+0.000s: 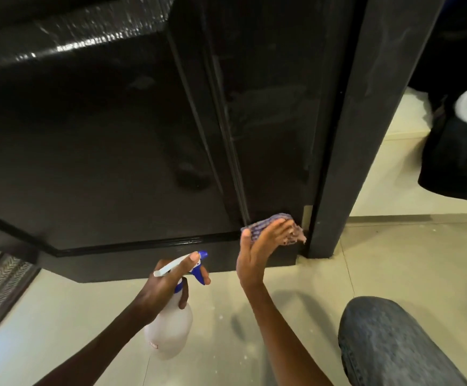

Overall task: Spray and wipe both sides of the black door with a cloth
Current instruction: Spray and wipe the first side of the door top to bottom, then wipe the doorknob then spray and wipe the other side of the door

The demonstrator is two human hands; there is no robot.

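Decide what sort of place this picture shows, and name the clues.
Probably a doorway inside a home: a glossy black panelled door in a black door frame, above a pale beige tiled floor.

One black door (pixel 115 151), one spray bottle (pixel 171 327) and one cloth (pixel 265 221) just beside the door's lower corner; two hands: left (pixel 168 285), right (pixel 257 252).

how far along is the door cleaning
Done: streaks higher up the glossy black door suggest earlier wiping. In hand: the right hand presses a purple woven cloth at its bottom corner; the left hand grips a white spray bottle. Left: the other side, unseen.
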